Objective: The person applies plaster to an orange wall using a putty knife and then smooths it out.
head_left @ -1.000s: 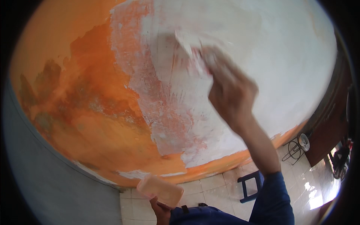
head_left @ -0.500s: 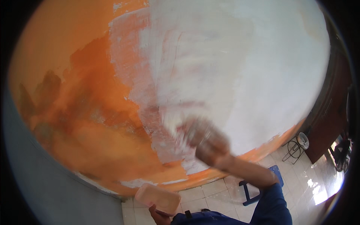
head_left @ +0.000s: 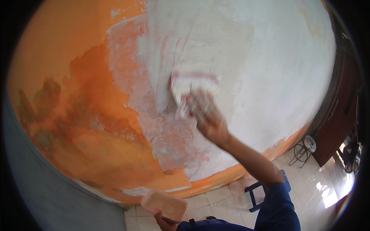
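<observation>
My right hand (head_left: 207,117) is closed around a wide putty knife (head_left: 194,82), whose broad pale blade lies against the wall (head_left: 285,77). Its reddish upper edge and the fingers are slightly blurred. Around the blade the wall carries a white-grey coat with streaks, thinner and pinkish toward the orange part on the left. Low in the view, my left hand (head_left: 165,223) grips the near edge of a shallow pinkish rectangular tub (head_left: 170,197). Only the thumb side of that hand shows; the other fingers are hidden under the tub.
Bare orange paint with dark stains (head_left: 88,111) covers the left of the wall, beside a grey surface (head_left: 34,173). Below are pale floor tiles (head_left: 200,202), a blue plastic stool (head_left: 252,196) by my right arm, a metal stand (head_left: 301,154) with a white round item, and a dark brown panel (head_left: 335,119).
My right hand has moved up the wall with the putty knife, and its blade now shows clearly. Below it, the pinkish patch is uncovered. My left hand and the tub hardly differ.
</observation>
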{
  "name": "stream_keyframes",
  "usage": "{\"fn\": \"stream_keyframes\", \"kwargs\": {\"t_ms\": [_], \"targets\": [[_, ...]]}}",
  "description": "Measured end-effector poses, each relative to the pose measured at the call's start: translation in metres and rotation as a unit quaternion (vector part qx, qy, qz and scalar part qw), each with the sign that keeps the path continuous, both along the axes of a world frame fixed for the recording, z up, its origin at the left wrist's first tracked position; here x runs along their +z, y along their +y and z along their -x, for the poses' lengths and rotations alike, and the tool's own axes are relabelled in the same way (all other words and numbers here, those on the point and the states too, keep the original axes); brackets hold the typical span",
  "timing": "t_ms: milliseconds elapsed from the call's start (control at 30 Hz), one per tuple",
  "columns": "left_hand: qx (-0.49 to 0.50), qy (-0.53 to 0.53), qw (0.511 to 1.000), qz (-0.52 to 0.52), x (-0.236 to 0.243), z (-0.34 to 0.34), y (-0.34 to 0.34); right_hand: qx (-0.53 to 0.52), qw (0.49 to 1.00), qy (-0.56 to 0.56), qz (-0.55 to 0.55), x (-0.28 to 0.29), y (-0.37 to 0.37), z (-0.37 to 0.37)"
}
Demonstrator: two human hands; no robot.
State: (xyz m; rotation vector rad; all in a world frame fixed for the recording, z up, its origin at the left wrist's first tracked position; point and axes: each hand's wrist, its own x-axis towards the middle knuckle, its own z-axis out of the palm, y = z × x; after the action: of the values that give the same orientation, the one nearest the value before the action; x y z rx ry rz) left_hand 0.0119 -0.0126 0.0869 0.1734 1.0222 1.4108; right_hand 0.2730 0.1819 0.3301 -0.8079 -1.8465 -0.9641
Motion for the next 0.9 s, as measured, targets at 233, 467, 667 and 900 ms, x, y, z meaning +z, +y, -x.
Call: {"fn": "stream_keyframes", "kwargs": {"t_ms": [233, 467, 667, 900], "targets": [[0.005, -0.026, 1.0, -0.008, -0.021, 0.011, -0.003, 0.081, 0.994, -0.029, 0.064, -0.071, -0.056, 0.014], [-0.018, 0.007, 1.0, 0.019, -0.036, 0.021, -0.002, 0.006, 0.982, 0.097, -0.163, 0.143, -0.017, -0.027], [0.022, -0.046, 0.998, -0.047, -0.018, 0.001, 0.003, -0.025, 0.995, -0.059, -0.076, 0.062, 0.002, 0.004], [0.01, -0.005, 0.999, -0.037, -0.048, 0.026, -0.007, 0.073, 0.988, -0.133, 0.022, -0.028, -0.059, 0.028]]}}
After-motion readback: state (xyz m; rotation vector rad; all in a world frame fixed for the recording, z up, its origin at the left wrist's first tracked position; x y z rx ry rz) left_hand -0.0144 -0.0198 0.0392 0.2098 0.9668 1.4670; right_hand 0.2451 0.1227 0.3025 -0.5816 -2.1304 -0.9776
